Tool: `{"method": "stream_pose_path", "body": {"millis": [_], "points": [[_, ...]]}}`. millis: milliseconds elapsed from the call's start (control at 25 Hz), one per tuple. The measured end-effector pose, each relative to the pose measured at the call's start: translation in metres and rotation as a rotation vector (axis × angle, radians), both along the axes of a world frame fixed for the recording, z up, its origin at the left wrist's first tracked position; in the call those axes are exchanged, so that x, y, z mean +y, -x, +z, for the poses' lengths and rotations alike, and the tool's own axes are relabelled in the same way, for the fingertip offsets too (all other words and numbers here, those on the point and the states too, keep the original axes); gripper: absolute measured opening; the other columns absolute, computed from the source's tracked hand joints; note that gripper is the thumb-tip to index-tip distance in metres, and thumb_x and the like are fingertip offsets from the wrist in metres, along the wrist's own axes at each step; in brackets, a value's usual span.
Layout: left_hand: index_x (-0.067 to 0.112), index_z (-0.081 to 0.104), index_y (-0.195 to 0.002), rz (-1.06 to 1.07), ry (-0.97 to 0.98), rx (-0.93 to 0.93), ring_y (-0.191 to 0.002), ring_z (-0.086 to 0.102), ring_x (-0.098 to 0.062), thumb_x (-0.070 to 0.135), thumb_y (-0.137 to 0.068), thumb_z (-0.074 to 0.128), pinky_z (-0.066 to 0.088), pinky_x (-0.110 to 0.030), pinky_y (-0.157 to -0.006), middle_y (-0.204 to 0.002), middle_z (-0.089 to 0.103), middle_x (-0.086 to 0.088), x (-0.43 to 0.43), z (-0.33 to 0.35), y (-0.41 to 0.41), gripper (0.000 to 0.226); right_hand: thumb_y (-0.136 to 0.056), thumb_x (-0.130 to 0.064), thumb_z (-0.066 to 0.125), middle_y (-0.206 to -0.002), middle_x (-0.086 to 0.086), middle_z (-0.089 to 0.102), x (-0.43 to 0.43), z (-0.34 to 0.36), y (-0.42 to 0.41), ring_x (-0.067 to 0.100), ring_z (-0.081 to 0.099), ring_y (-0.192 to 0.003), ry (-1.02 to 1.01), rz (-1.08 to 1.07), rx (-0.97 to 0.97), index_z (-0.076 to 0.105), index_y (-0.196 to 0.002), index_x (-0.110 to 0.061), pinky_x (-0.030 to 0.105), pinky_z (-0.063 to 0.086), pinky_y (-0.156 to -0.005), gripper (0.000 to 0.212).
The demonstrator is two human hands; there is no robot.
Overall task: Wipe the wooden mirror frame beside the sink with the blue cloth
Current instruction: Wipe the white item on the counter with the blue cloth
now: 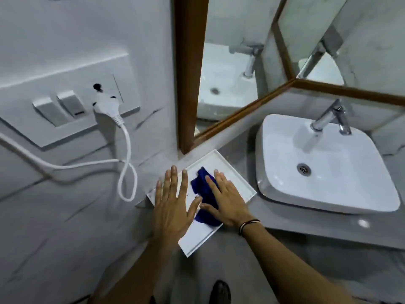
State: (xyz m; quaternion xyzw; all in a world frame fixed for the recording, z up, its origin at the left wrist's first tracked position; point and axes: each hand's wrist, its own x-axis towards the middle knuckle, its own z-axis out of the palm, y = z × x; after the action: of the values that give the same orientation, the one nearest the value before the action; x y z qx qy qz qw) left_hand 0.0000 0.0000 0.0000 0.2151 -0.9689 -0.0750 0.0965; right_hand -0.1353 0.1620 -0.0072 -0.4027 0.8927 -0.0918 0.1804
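Both hands, left and right, lie flat, grip open, right pressing blue cloth into white tray.

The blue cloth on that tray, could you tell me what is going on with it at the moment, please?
A person stands at a bathroom counter with both hands flat on a white tray left of the sink. The right hand lies on the blue cloth, fingers spread, no grip closed on it. The left hand rests on the tray beside it. The wooden mirror frame rises just behind the tray, and nothing is touching it yet.
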Motion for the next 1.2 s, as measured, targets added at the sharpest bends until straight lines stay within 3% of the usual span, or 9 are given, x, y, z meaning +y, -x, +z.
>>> {"method": "stream_pose_path", "body": {"millis": [160,280,360,440,560,840,920,1040,1200], "points": [[0.015,0.024,-0.175,0.013,-0.019,-0.062,-0.166,0.027,-0.039,0.079,-0.106,0.019,0.033,-0.06,-0.129,-0.181,0.023,-0.017,-0.004,-0.08,-0.008,0.094,-0.104,-0.074,0.03,-0.179,0.004,-0.019,-0.012,-0.078,0.011,0.036,-0.012,-0.167,-0.123,0.044,0.051,-0.006,-0.168,-0.037,0.058,-0.002,-0.135,0.083],[0.015,0.028,-0.174,0.006,-0.041,-0.058,-0.164,0.032,-0.04,0.078,-0.107,0.022,0.04,-0.065,-0.126,-0.18,0.026,-0.017,-0.005,-0.119,-0.012,0.092,-0.106,-0.064,0.014,-0.181,0.007,0.002,-0.022,-0.109,0.009,0.042,0.005,-0.167,-0.122,-0.016,0.147,0.007,-0.169,-0.036,0.064,0.01,-0.133,0.069],[0.014,0.03,-0.174,0.005,-0.014,-0.041,-0.164,0.033,-0.041,0.076,-0.105,0.031,0.043,-0.067,-0.124,-0.18,0.026,-0.017,-0.006,-0.132,-0.011,0.093,-0.111,-0.047,0.033,-0.174,0.01,0.03,-0.025,-0.12,0.01,0.043,0.036,-0.155,-0.089,-0.021,0.264,0.024,-0.165,-0.032,0.06,0.033,-0.125,0.057],[0.016,0.028,-0.174,0.009,-0.006,-0.036,-0.163,0.034,-0.042,0.076,-0.103,0.033,0.043,-0.067,-0.124,-0.18,0.026,-0.016,-0.004,-0.131,-0.007,0.094,-0.104,-0.029,0.059,-0.159,0.008,0.049,-0.027,-0.121,0.013,0.036,0.057,-0.129,-0.037,0.001,0.343,0.039,-0.156,-0.027,0.05,0.048,-0.105,0.056],[0.017,0.023,-0.175,0.012,0.035,0.031,-0.164,0.031,-0.04,0.077,-0.104,0.029,0.037,-0.062,-0.128,-0.181,0.024,-0.016,-0.006,-0.108,0.005,0.092,-0.096,-0.024,0.072,-0.147,0.006,0.061,-0.025,-0.111,0.015,0.03,0.063,-0.111,0.018,0.036,0.419,0.047,-0.148,-0.024,0.044,0.053,-0.091,0.058],[0.016,0.004,-0.177,0.015,0.223,0.218,-0.171,0.006,-0.035,0.066,-0.108,0.039,0.013,-0.055,-0.138,-0.184,0.005,-0.017,-0.02,-0.036,0.044,0.092,-0.078,-0.012,0.09,-0.147,0.017,0.065,-0.03,-0.04,0.012,0.038,0.069,-0.114,0.333,-0.091,0.539,0.046,-0.154,-0.01,0.046,0.061,-0.089,0.087],[0.014,-0.005,-0.176,0.032,0.28,0.332,-0.171,-0.007,-0.032,0.06,-0.114,0.032,-0.001,-0.051,-0.138,-0.183,-0.005,-0.017,-0.025,0.0,0.059,0.086,-0.083,-0.008,0.082,-0.15,0.018,0.062,-0.031,-0.012,0.016,0.037,0.063,-0.12,0.469,-0.145,0.586,0.044,-0.155,-0.009,0.05,0.059,-0.094,0.081],[0.009,-0.007,-0.175,0.072,0.323,0.449,-0.171,-0.009,-0.03,0.049,-0.121,0.024,-0.005,-0.048,-0.139,-0.182,-0.009,-0.017,-0.04,0.057,0.09,0.074,-0.1,-0.005,0.06,-0.154,0.014,0.057,-0.038,0.03,0.025,0.033,0.054,-0.121,0.613,-0.153,0.652,0.042,-0.158,-0.01,0.048,0.052,-0.098,0.061],[0.006,-0.004,-0.174,0.046,0.37,0.568,-0.168,0.009,-0.032,0.041,-0.123,0.014,0.003,-0.043,-0.139,-0.181,0.014,-0.021,-0.056,0.133,0.113,0.064,-0.104,-0.004,0.056,-0.152,0.015,0.059,-0.046,0.096,0.046,0.034,0.057,-0.119,0.707,-0.199,0.701,0.043,-0.159,-0.01,0.046,0.051,-0.1,0.057]]}}
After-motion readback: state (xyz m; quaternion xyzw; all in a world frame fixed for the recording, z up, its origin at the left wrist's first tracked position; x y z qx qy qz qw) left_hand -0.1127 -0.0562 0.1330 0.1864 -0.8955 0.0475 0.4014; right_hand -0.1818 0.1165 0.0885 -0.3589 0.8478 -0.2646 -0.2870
